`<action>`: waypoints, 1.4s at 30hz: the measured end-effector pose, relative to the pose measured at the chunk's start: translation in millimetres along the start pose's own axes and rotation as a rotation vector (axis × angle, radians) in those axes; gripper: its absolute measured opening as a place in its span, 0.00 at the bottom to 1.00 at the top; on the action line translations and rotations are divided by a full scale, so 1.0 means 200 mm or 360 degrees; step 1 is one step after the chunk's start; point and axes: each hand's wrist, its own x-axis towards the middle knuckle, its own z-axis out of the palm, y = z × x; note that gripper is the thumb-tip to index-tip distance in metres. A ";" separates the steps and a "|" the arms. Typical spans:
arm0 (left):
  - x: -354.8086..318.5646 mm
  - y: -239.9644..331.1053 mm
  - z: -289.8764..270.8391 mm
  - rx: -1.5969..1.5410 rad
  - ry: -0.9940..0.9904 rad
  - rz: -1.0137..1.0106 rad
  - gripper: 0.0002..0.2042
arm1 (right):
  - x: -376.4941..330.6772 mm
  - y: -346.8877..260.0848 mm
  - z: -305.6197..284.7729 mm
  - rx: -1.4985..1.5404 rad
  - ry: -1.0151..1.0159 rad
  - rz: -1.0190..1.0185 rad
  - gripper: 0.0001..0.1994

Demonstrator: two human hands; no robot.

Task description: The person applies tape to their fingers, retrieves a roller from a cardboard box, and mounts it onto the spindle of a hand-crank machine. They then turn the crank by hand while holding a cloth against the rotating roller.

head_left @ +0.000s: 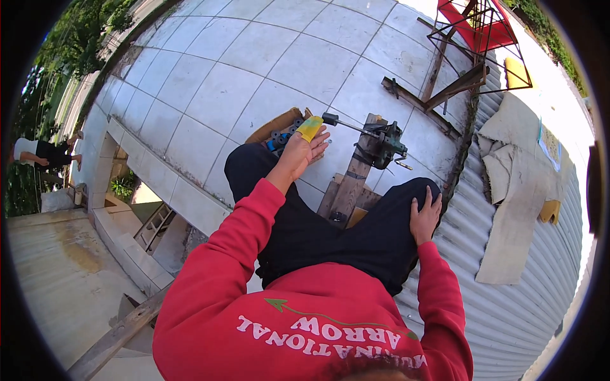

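Note:
My left hand (300, 152) reaches forward and grips the yellow handle (310, 127) of a thin metal lever (346, 124). The lever runs right to a dark green clamp-like tool (383, 145) mounted on a wooden plank (351, 181) between my knees. My right hand (424, 216) lies flat on my right knee, fingers spread, holding nothing. I am seated in black trousers and a red sweatshirt. Just left of my left hand sits a brown box (273, 126) with several dark round pieces (279, 138) in it.
Pale floor tiles (254, 76) spread ahead. Wooden beams (422, 105) and a red metal frame (483, 28) stand at the upper right. Corrugated metal sheet (508, 305) with cardboard pieces (518, 209) lies to the right. A person (41, 152) is far off at the left.

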 end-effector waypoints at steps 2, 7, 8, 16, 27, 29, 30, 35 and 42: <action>0.08 0.01 0.03 -0.0111 -0.0105 -0.0007 0.21 | -0.01 0.01 0.00 -0.0026 -0.0007 -0.0032 0.32; 0.12 -0.05 0.10 -0.0027 -0.0094 0.0295 0.18 | -0.04 0.03 -0.01 0.0032 0.0023 -0.0037 0.32; 0.12 -0.06 0.11 0.0016 -0.0066 0.0383 0.19 | -0.05 0.03 -0.01 0.0027 0.0053 -0.0022 0.32; 0.14 -0.07 0.06 -0.0252 -0.0173 0.0120 0.19 | -0.09 0.04 -0.05 0.0113 0.0061 0.0016 0.31; 0.15 0.00 0.11 -0.0239 0.0001 -0.0138 0.14 | -0.08 0.04 -0.03 0.0102 0.0094 -0.0021 0.31; 0.16 0.01 0.12 -0.0151 -0.0034 -0.0098 0.15 | -0.07 0.03 -0.04 0.0082 0.0093 -0.0011 0.31; 0.17 0.02 0.12 -0.0138 -0.0044 -0.0068 0.15 | -0.07 0.03 -0.04 0.0100 0.0076 -0.0011 0.31; 0.13 0.02 0.12 -0.0072 -0.0024 -0.0097 0.14 | -0.08 0.04 -0.04 0.0121 0.0090 0.0036 0.31; 0.13 -0.01 0.12 -0.0101 -0.0125 0.0145 0.18 | -0.07 0.04 -0.04 0.0143 0.0084 0.0022 0.31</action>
